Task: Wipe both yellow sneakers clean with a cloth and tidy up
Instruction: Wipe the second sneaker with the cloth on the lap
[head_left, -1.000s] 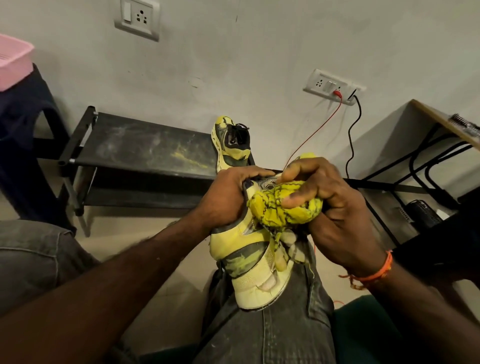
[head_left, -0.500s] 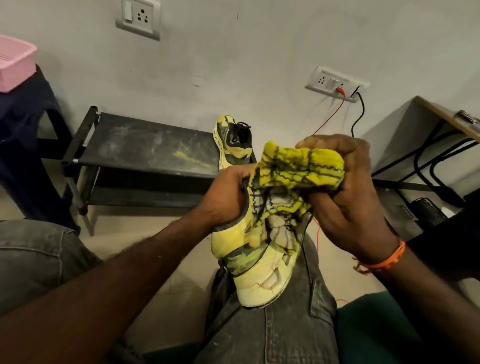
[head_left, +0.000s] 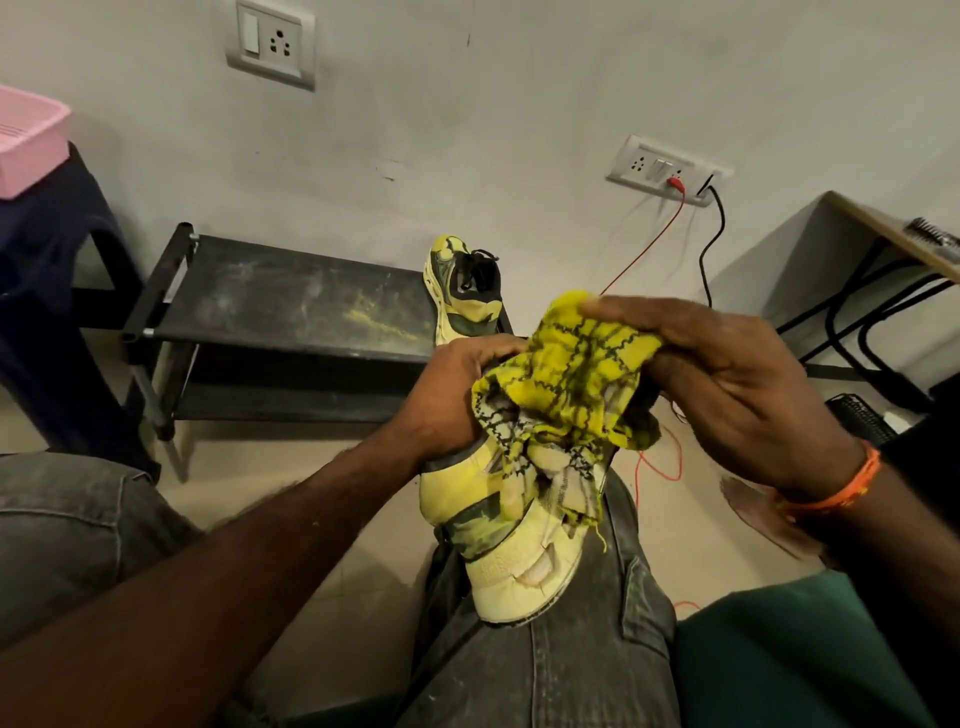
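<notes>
Head view shows the left hand (head_left: 457, 395) curled round the heel end of a pale yellow sneaker with dark green panels (head_left: 514, 535), which rests sole-side on the right thigh of the grey jeans (head_left: 561, 665). The right hand (head_left: 727, 395) pinches a yellow cloth with a black wavy check (head_left: 571, 384) between thumb and fingers, the cloth draped over the shoe's upper and laces.

The step in hand looks like wiping the upper. To do it well, I judge the left grip should stay firm so the shoe does not roll off the knee, and the cloth should be bunched tighter, since its loose frayed edge could snag the laces.

The second yellow sneaker (head_left: 465, 291) stands on the dusty black metal shoe rack (head_left: 291, 296) against the wall.
</notes>
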